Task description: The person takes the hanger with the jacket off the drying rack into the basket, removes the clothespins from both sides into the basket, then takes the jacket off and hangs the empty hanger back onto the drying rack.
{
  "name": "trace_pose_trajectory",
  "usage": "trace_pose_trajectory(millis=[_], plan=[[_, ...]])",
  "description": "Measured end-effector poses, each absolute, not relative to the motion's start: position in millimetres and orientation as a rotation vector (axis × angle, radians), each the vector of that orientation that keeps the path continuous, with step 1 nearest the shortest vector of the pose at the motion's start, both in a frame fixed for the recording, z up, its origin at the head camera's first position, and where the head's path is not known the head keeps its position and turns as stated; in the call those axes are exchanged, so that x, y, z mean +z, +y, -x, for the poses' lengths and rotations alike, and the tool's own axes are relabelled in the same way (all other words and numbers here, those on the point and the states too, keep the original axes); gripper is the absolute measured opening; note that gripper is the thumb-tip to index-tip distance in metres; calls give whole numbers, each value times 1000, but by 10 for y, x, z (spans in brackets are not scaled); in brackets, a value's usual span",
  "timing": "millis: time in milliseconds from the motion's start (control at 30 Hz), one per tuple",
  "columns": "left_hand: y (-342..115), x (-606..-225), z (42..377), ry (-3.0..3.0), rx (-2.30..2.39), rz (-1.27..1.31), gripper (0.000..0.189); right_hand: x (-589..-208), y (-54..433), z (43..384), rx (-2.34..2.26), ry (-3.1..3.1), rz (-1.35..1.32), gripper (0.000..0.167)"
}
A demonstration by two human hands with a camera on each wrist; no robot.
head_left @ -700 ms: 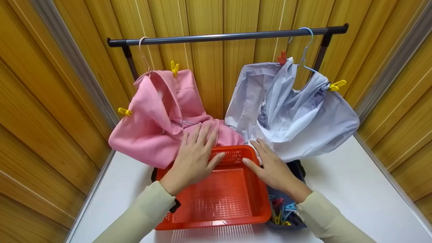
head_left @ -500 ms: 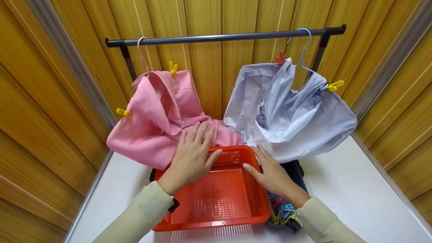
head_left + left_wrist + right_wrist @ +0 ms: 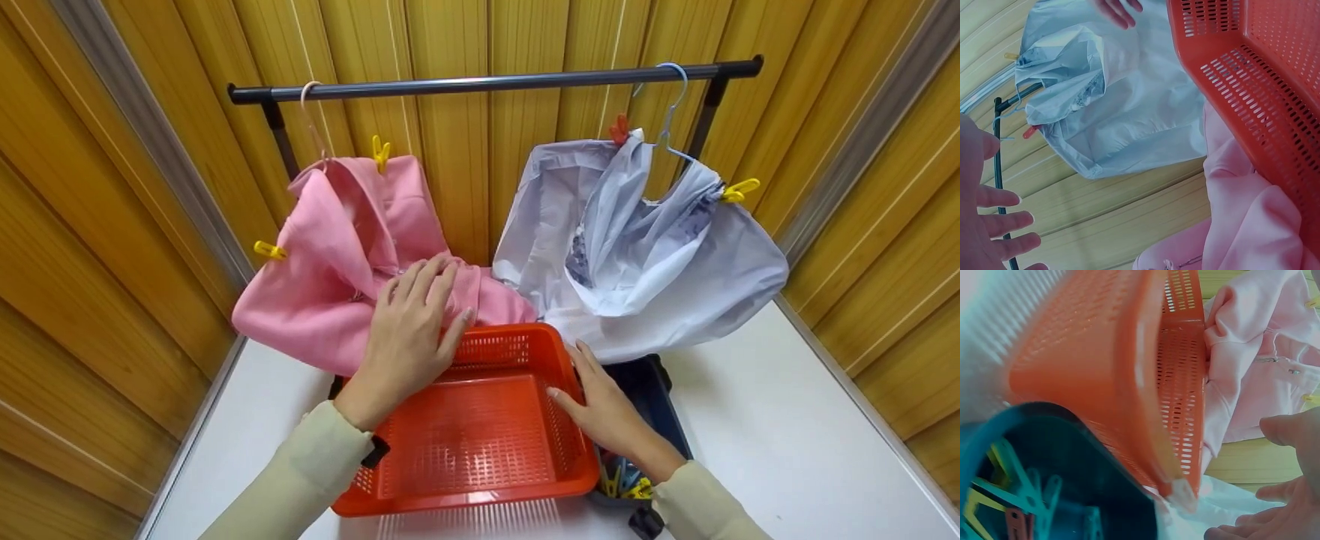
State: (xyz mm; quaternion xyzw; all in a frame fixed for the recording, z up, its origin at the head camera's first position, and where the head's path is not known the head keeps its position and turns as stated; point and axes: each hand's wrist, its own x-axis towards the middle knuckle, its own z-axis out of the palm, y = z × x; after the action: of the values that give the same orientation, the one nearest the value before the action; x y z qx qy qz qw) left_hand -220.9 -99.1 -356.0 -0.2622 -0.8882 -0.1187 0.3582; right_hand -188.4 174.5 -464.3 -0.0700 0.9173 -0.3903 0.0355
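A red plastic basket (image 3: pixel 465 491) with holed sides stands on the table between my hands. My left hand (image 3: pixel 409 330) hovers with relaxed fingers over the basket's far left corner, overlapping the pink zip-up garment (image 3: pixel 300 315) in the head view. In the left wrist view its fingers are spread and hold nothing. My right hand (image 3: pixel 607 405) is at the basket's right side, thumb over the rim and fingers outside it, gripping nothing. The pale whitish garment (image 3: pixel 660 300) hangs just beyond the right fingertips, its hem close to the basket.
A dark bin (image 3: pixel 645 390) with coloured clothespins (image 3: pixel 626 480) stands right of the basket, partly under my right forearm. A dark rail (image 3: pixel 487 82) carries both hangers. Yellow clothespins (image 3: pixel 270 250) and a red clothespin (image 3: pixel 619 129) clip the garments. Wood-look panels (image 3: pixel 97 225) enclose the table.
My left hand has moved a little left and away from the basket's middle. The right hand has drawn back toward me along the basket's right side. Both garments hang as before.
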Motion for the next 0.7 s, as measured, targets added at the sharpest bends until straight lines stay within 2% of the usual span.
trace_pose_trajectory(millis=[700], plan=[[-1306, -3385, 2218, -2293, -352, 513, 58, -5068, 1685, 1746, -1433, 2832, 199, 76]])
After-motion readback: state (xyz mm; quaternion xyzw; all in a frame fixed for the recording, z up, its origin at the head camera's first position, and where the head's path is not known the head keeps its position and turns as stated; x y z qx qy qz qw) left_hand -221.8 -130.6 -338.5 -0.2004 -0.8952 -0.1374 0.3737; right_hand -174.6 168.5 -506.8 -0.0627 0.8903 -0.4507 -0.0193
